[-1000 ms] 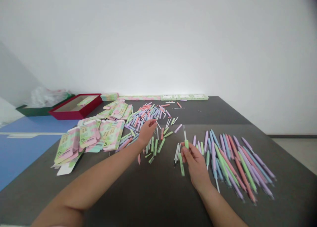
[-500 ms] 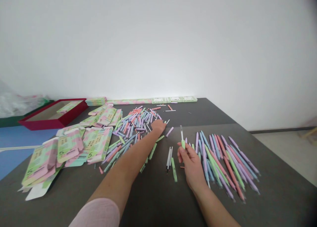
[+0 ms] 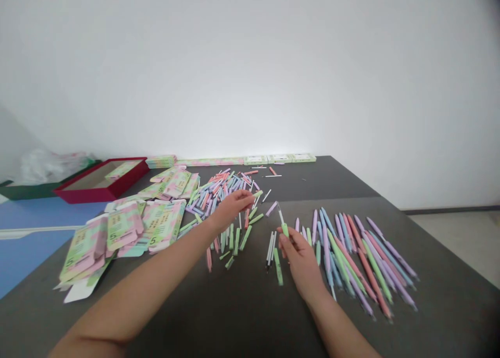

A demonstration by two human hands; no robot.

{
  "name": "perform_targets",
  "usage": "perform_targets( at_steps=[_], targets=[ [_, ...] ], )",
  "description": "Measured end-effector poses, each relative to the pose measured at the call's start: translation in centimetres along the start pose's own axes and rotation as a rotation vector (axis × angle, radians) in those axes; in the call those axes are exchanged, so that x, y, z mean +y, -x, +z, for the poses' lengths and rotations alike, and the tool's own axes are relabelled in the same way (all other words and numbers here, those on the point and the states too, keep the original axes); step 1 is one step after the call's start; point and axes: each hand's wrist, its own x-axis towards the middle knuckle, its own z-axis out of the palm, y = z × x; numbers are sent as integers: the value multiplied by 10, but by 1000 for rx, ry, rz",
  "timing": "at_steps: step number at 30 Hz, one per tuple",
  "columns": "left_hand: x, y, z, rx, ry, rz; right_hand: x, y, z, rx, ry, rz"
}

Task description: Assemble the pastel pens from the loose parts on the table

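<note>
Right grip (image 3: pixel 299 264) pinching a mint-green pen (image 3: pixel 285 230) upright, thumb and fingers pressed tightly around its barrel; left grip (image 3: pixel 232 209) nearly shut, holding a green pen barrel (image 3: pixel 258 194) just above the jumbled pen heap (image 3: pixel 222 196); sorted pastel pens (image 3: pixel 351 259) lying right of that heap, flat printed cartons (image 3: pixel 164 222) left of it, on the dark counter (image 3: pixel 234 316).

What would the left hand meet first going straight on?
The left hand points at a green pen piece right at its fingertips, so that comes first. Depth is unclear, and it may already be touching or holding it.
</note>
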Motion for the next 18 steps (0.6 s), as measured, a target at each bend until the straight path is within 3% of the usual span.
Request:
perform_targets(
  at_steps=[3,7,18],
  targets=[
    [3,37,-13,-11,273,-72,1,1,2,-49,23,-21],
    [6,66,-23,20,361,-140,3,2,6,-138,80,-21],
    [6,80,-25,53,317,-153,5,3,10,-265,237,-138]
  ],
)
